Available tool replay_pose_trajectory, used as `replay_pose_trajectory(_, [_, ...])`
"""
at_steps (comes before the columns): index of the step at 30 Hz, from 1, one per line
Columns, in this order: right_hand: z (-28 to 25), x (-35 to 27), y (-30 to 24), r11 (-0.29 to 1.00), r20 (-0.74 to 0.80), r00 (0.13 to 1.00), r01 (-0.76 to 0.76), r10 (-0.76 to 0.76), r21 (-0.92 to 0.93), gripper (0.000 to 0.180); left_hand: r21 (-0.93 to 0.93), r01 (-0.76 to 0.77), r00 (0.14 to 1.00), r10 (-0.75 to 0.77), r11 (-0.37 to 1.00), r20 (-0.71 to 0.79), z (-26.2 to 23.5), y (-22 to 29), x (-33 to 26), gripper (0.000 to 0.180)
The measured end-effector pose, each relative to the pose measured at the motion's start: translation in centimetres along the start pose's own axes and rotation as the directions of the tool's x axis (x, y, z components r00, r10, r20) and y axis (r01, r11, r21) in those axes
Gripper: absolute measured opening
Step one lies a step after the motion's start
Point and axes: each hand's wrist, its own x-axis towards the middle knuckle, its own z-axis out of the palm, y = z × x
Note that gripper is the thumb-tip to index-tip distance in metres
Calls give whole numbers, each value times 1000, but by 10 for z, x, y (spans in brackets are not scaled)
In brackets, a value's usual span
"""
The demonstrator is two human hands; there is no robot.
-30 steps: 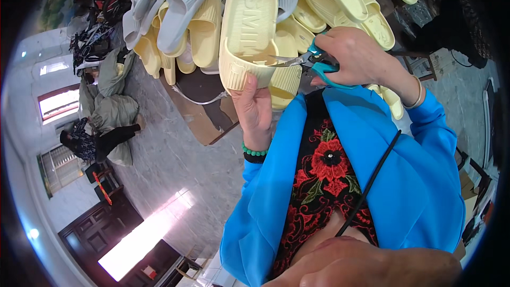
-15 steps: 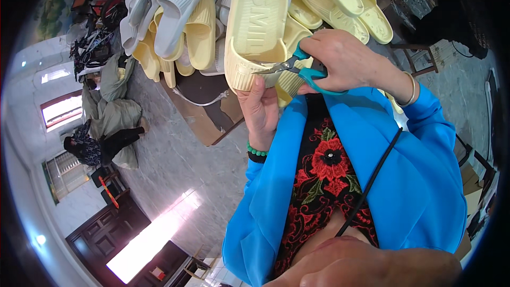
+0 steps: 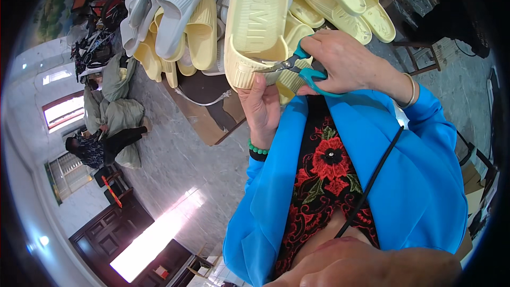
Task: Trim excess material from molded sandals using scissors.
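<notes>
A pale yellow slide slipper [image 3: 258, 18] with a ribbed sole is held up before me, its strap end toward my body. Beneath that end, my left hand [image 3: 262, 103] grips the slipper with the thumb against its edge. My right hand [image 3: 345, 64] is closed round teal-handled scissors [image 3: 297, 65]. The scissor blades lie at the strap's edge, just above my left thumb, and are slightly apart. What lies between the blades is too small to make out.
Grey slippers [image 3: 180, 10] and yellow slippers [image 3: 202, 34] are heaped at the left, with more yellow slippers [image 3: 334, 10] at the right. Below the left heap is a brown cardboard piece [image 3: 204, 119]. Another person [image 3: 95, 146] sits far left beside big sacks [image 3: 119, 119]. A wooden stool [image 3: 417, 58] stands right.
Both hands keep nearly the same place on the slipper and scissors. The scissor blades look slightly less spread. The seated person at far left has shifted a little, with a hand now showing.
</notes>
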Motion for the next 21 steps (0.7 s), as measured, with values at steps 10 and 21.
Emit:
replay_pose_trajectory(10, [4, 3, -4, 992, 3, 999, -51, 52, -118, 49, 14, -42, 998, 43, 999, -45, 0, 1, 3, 54])
replay_pose_trajectory(21, [-7, 5, -5, 991, 53, 994, -100, 96, 89, 53, 22, -55, 998, 56, 998, -42, -4, 6, 2, 54])
